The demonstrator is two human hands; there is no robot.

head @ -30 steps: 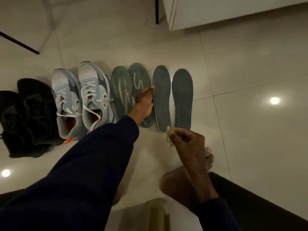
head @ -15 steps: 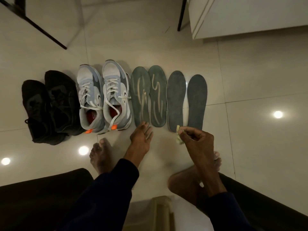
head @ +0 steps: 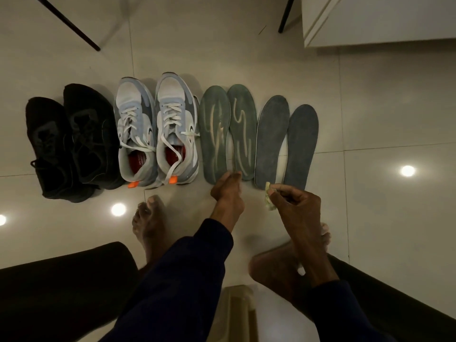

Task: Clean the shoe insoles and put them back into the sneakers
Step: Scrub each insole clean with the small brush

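Four insoles lie side by side on the tiled floor: two greenish ones with beige squiggles [head: 214, 134] [head: 241, 129] and two plain grey ones [head: 271, 141] [head: 301, 146]. Left of them stand a pair of grey-white sneakers [head: 158, 129] and a pair of black sneakers [head: 71, 141]. My left hand [head: 225, 188] has its fingertips bunched at the heel ends of the two patterned insoles; blur hides whether it grips one. My right hand [head: 293, 206] pinches a small yellow-green cloth [head: 269, 198] just below the heel of a plain insole.
A white cabinet [head: 370, 21] stands at the back right, with thin black furniture legs [head: 69, 23] [head: 286, 16] at the back. My bare feet [head: 148, 223] [head: 276, 267] rest on the floor. A beige object [head: 237, 312] sits between my legs.
My left hand has drawn back from over a patterned insole to the insoles' heel ends and its fingers have bunched. The right hand keeps holding the cloth in the same place.
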